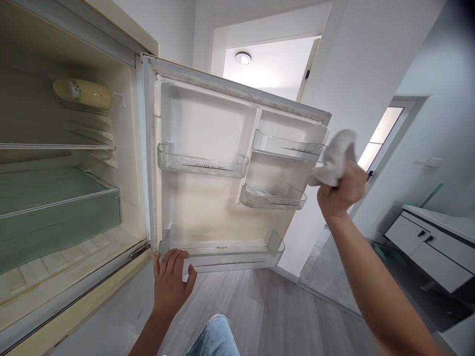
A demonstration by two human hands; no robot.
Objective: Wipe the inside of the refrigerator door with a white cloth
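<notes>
An open fridge door (208, 207) stands in front of me, with clear plastic shelves on its inner side. My left hand (171, 279) rests its fingertips on the left end of the bottom door shelf (237, 261), thumb apart from the fingers. To the right, a white cloth (336, 155) is gripped in my right hand (343, 190) beside the door's outer edge; both are slightly blurred. A left door shelf (202, 164), an upper right shelf (285, 146) and a lower right shelf (272, 199) sit higher up. Something small and pale lies in the lower right one.
The fridge interior at left holds a glass shelf (55, 146), a greenish drawer (63, 210) and a yellowed lamp housing (83, 94). My knee (214, 337) shows above the grey floor (282, 316). A white cabinet (430, 242) stands at the far right, and a doorway opens behind the door.
</notes>
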